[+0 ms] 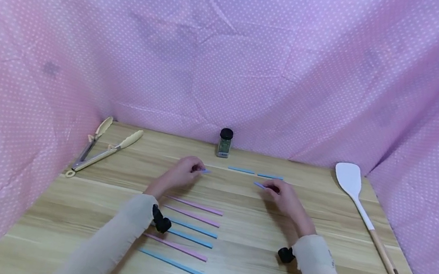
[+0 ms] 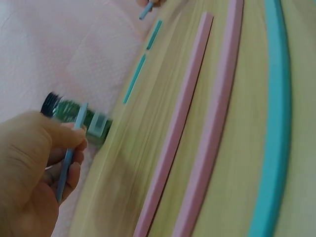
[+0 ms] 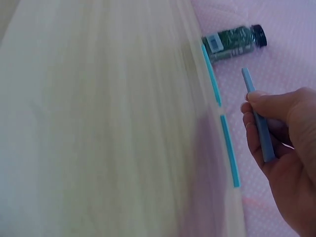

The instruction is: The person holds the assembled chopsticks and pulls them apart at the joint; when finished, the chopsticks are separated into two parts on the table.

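Short, thin dull-blue sticks are pinched, one each, in our left hand and right hand; nearer the right, two sky-blue sticks lie end to end, parallel to the counter's back edge.

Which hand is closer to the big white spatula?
Right. The right hand is to the left of the spatula, not touching it; the left hand is much farther left.

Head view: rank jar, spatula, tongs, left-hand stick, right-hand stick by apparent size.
Largest to smallest:
1. spatula
2. tongs
3. jar
Last, unranked: left-hand stick and right-hand stick; visible parts look alike, both partly covered.
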`<state>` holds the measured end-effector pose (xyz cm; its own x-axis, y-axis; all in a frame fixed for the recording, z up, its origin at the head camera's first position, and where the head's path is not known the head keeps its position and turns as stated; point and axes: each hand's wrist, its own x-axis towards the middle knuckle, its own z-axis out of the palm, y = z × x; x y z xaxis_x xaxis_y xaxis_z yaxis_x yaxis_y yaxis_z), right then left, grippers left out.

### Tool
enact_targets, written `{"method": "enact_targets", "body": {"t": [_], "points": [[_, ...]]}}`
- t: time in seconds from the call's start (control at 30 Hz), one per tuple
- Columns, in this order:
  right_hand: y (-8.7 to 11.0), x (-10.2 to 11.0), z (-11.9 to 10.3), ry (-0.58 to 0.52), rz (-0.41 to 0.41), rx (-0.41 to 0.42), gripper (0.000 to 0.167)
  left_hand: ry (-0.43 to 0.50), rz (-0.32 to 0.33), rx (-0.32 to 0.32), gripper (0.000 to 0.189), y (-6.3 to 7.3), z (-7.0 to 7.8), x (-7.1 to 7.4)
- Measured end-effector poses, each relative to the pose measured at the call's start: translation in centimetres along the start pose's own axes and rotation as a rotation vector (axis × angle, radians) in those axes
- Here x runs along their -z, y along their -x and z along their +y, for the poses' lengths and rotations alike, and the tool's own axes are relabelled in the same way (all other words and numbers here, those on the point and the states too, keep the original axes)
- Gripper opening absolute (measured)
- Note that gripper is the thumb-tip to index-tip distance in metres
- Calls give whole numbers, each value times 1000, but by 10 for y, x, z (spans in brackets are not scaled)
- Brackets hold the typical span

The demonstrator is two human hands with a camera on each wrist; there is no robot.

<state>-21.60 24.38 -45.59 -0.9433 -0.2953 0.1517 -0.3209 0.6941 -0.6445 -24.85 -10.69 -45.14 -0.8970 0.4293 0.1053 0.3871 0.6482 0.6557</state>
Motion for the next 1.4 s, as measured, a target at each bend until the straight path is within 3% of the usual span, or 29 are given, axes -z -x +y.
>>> {"method": "enact_targets", "body": {"t": [0.43, 0.77, 1.4], "points": [[-6, 4, 27, 9, 68, -60, 11, -1, 21, -36, 5, -42, 22, -48], [-15, 5, 37, 54, 68, -110, 12, -39, -12, -30, 9, -61, 40, -75], [-24, 3, 41, 126, 61, 50, 11, -30, 82, -6, 11, -73, 57, -97]]}}
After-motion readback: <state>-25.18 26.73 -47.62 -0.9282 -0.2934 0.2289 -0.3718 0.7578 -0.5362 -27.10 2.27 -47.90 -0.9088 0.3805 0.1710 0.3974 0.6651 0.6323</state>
